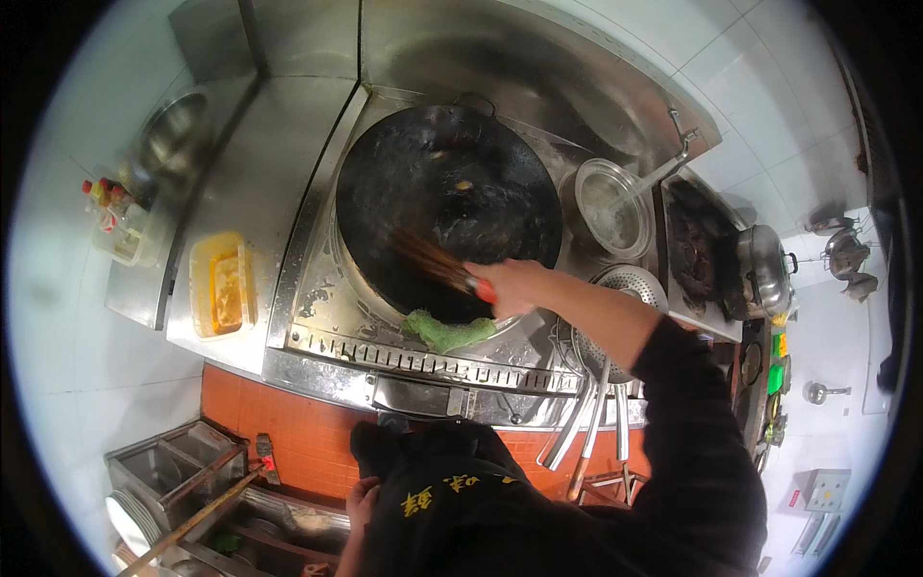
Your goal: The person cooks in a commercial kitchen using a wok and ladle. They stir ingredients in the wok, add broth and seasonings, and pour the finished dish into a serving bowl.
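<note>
The fingers of the right hand (516,288) are wrapped round the red-banded end of a brown, split-stick brush (430,260), narrowed tight on it. The brush lies inside the rim of a wide, round, black metal wok (404,163), its bristles slanting toward the near-left inner wall; whether the tips touch the metal I cannot tell. The hand itself is over the wok's near-right rim. The left hand (363,502) is low by the black clothing and partly hidden, so I cannot tell how its fingers stand.

Within the wok, open black surface spreads beyond the bristles to the far rim, where a loop handle (475,100) nears the steel back wall (548,82). At the near rim lies a crumpled green cloth (447,332), just behind the slotted drain strip (452,370) along the front of the steel bench (322,313).

To the left, a stretch of bench separates the wok from a yellowish plastic tub (198,293). The right side is tighter: a round steel pot of water (642,216) stands just beside the wok, and a perforated steel strainer (630,279) sits near the forearm, long handles (588,433) jutting past the front edge.
</note>
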`<state>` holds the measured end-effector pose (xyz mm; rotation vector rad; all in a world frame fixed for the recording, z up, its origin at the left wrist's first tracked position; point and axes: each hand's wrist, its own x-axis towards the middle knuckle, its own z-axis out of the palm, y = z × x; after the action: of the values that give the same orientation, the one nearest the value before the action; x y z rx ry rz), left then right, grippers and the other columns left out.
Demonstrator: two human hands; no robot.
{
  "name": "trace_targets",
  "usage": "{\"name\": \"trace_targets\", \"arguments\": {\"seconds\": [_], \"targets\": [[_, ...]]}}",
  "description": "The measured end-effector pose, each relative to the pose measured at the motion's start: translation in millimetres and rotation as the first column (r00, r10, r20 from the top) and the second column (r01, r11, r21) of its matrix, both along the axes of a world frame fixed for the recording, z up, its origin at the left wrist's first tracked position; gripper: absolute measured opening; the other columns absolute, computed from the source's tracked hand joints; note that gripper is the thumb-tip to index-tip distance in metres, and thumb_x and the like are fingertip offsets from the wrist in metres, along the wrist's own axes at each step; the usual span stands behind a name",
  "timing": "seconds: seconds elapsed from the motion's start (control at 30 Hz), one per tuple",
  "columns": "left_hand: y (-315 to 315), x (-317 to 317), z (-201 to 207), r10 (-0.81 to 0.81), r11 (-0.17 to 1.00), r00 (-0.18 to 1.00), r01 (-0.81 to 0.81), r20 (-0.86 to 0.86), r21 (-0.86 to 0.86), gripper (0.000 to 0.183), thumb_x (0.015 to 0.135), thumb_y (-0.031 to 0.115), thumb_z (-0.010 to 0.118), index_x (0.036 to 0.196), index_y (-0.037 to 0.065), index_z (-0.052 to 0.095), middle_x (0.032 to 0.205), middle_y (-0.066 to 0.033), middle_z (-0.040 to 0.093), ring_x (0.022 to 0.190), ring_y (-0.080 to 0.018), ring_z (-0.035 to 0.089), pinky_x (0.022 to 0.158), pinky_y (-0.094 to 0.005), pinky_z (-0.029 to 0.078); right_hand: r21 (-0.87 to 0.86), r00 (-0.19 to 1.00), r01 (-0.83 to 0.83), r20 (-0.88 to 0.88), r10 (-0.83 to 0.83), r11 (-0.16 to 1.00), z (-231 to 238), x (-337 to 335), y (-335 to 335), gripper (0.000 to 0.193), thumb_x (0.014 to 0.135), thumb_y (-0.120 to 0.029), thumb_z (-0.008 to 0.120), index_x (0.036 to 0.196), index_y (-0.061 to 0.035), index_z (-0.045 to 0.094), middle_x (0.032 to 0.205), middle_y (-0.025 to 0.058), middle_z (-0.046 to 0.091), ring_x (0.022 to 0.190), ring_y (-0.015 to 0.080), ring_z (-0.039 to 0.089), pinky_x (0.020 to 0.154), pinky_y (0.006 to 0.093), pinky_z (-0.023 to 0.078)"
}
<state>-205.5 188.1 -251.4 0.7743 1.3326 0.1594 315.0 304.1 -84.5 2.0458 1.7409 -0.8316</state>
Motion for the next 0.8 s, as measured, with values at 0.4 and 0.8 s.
{"name": "trace_targets", "arguments": {"seconds": [0.4,0.8], "targets": [[-3,-8,-3,-0.037,0.996,0.998,0.042,-0.057,0.083,0.029,0.089,0.011,0.063,0.114,-0.003,0.063,0.101,-0.0102,0.068,0.091,-0.0169,0.062,0.084,-0.0286,0.049,0.041,0.979,0.189,-0.085,-0.185,0.981,-12,-11,25,0.093,0.068,-0.018,0.064,0.153,-0.0187,0.026,0.097,0.019,0.071,0.09,0.0366,0.069,0.078,0.0445,0.055],[-4,-15,-4,0.013,0.995,1.0,-0.011,-0.014,0.103,0.03,0.087,0.012,0.063,0.113,-0.002,0.065,0.101,-0.0121,0.07,0.093,-0.0179,0.065,0.086,-0.0298,0.05,0.011,0.931,0.354,-0.097,-0.352,0.935,-14,-14,53,0.095,0.067,-0.018,0.067,0.153,-0.0144,0.026,0.11,0.0218,0.067,0.101,0.0381,0.066,0.085,0.0419,0.054]]}}
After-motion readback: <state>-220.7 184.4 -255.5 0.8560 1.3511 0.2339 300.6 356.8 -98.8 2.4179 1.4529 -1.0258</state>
